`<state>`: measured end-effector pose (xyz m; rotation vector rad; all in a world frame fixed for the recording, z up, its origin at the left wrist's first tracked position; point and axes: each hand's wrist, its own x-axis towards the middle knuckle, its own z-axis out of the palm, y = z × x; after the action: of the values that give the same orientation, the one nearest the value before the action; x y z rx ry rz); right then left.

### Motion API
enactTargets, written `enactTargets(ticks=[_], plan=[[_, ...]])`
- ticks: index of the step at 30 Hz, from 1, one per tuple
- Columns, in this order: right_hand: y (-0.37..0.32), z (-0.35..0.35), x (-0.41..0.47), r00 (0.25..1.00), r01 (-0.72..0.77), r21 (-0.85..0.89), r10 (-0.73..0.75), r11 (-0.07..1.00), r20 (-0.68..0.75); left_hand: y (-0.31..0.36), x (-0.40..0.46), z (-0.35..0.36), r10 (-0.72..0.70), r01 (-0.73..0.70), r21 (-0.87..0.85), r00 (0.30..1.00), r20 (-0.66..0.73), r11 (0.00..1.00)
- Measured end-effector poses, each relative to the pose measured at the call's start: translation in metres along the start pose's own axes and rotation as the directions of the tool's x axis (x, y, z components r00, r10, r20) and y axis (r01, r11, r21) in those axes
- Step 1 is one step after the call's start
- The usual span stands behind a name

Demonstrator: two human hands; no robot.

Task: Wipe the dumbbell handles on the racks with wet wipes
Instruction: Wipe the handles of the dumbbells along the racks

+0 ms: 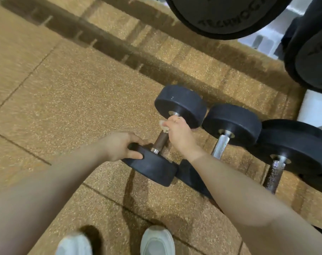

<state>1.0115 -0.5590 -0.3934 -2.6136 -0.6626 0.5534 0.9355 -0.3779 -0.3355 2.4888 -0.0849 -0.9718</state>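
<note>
Open floor (pixel 68 92) lies to your left; two more dumbbells (pixel 230 126) crowd close on the right. Both your arms reach forward and down. Your left hand (pixel 119 146) grips the near black weight of the dumbbell (pixel 161 140). Your right hand (pixel 178 131) is curled round its brown handle, pinching a white wipe (pixel 163 126) against it. The dumbbell rests tilted on the floor beside the rack (pixel 314 109).
</note>
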Motion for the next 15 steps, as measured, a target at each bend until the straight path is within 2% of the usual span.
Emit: enactTargets(ticks=[2,5,8,10,13,15], plan=[[0.007,0.0,0.008,0.996,0.006,-0.211,-0.025,0.978,-0.089,-0.003,0.003,0.0,0.016,-0.016,0.018,1.0,0.004,1.0],[0.006,0.0,0.009,0.991,0.043,-0.296,-0.078,0.954,-0.11,-0.012,0.01,0.001,0.049,-0.049,0.003,0.999,0.012,0.999],[0.003,0.005,0.003,0.999,0.027,-0.245,-0.021,0.969,0.03,-0.015,0.016,-0.002,0.104,-0.104,0.002,0.994,0.038,0.995],[0.0,0.01,-0.005,0.998,0.056,-0.23,-0.045,0.972,0.049,-0.018,0.021,-0.004,0.144,-0.143,-0.01,0.987,0.066,0.99],[-0.004,0.025,-0.016,0.973,0.111,-0.191,-0.067,0.975,0.222,-0.023,0.026,-0.005,0.201,-0.2,-0.019,0.975,0.097,0.98],[-0.006,0.027,-0.02,0.953,0.158,-0.167,-0.106,0.973,0.284,-0.025,0.027,-0.005,0.225,-0.222,-0.032,0.97,0.092,0.974]])
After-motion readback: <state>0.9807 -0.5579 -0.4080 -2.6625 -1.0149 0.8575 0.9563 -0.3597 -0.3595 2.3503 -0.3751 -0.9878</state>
